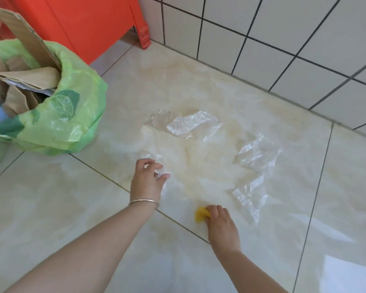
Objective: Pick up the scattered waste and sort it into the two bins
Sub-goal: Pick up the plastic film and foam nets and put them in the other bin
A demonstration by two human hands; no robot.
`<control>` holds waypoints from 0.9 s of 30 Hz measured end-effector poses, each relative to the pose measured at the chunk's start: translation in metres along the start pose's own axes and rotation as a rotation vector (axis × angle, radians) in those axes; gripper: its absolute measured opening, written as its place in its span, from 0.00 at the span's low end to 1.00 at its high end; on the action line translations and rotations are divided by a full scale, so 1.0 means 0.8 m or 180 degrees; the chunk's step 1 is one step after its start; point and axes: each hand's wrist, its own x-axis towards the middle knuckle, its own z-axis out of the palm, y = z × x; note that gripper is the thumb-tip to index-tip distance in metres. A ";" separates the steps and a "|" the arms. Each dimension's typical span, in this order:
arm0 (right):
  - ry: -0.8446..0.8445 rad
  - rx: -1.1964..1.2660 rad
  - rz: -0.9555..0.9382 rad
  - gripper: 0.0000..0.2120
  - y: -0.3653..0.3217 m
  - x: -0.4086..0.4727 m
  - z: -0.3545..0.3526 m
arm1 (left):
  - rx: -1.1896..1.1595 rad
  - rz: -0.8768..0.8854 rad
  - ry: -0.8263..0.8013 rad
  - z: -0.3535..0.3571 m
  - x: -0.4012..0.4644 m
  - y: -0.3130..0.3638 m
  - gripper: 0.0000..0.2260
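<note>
Scattered waste lies on the glossy cream floor tiles [220, 261] — we note one large, crumpled sheet of clear plastic film [201, 144] spread across the middle of the floor, its edges lifted and creased near the white tiled wall [283, 39] and on the right side. A small yellow scrap [200, 214] sits at the sheet's near edge.

Our left hand [147, 179] reaches down to the near left corner of the film; the fingers are curled around a bunched fold of it, so we record this hand as gripping the plastic. A thin metal bangle [144, 201] circles that wrist. Our right hand [222, 223] is lower and to the right, its fingers closed over the yellow scrap, which shows just past the knuckles; we judge it clasped, though how far it is lifted off the floor we cannot tell.

At the left edge stands a bin lined with a pale green plastic bag [72, 123] printed with darker leaf shapes. It is stuffed with brown cardboard pieces [28, 79] — one long strip sticks up and leans outward. This bin is well apart from both hands. Behind it we see a red plastic cabinet [89, 24] against the wall. Only one bin is clearly in view.
</note>
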 end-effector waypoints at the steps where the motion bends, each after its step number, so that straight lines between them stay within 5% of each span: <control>1: 0.0054 0.0014 -0.0031 0.23 0.001 -0.001 0.001 | 0.0116 -0.0003 0.0110 -0.002 0.012 -0.001 0.09; 6: 0.0811 0.0263 -0.0091 0.04 0.021 0.009 -0.014 | 0.0965 -0.0417 0.0291 -0.003 0.050 -0.014 0.07; 11: 0.1302 0.0363 0.0940 0.13 0.048 0.037 -0.049 | 0.0825 -0.1008 -0.0289 0.010 0.060 -0.023 0.06; 16: 0.0162 0.0553 0.2046 0.08 0.062 0.049 -0.050 | 0.1439 -0.0434 -0.0508 0.018 0.059 -0.056 0.05; 22: 0.0136 0.1099 0.1473 0.06 0.033 0.036 -0.033 | 0.1162 -0.0126 -0.0624 0.022 0.040 -0.046 0.04; 27: -0.0011 0.1843 0.1353 0.22 -0.028 0.060 -0.055 | 0.0886 0.0236 -0.0784 0.009 0.027 -0.009 0.10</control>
